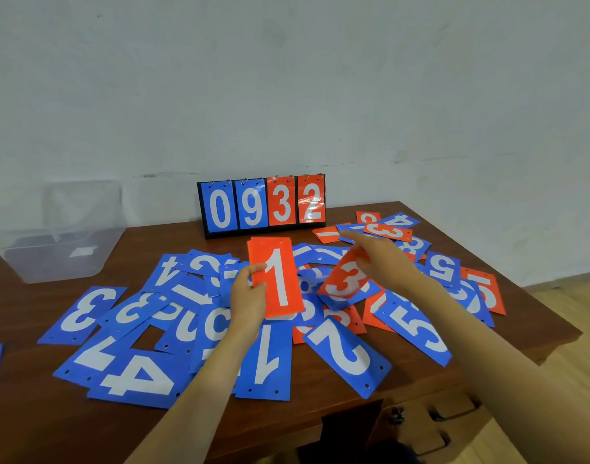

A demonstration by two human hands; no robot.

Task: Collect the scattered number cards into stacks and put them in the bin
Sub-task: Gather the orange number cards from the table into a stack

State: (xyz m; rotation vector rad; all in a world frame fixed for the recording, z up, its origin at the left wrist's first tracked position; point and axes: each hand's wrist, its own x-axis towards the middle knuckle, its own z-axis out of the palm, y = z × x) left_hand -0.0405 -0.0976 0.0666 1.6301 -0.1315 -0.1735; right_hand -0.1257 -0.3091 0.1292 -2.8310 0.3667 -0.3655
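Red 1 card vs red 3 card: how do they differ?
Red 1 card stands upright, gripped by the left hand; red 3 card tilts over the pile at the right hand, grip blurred. The 1 is sharp, the 3 motion-blurred. Both red, white digit.

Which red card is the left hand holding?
The red 1, pinched upright in the left hand. The other raised red card, the red 3, tilts at the right hand.
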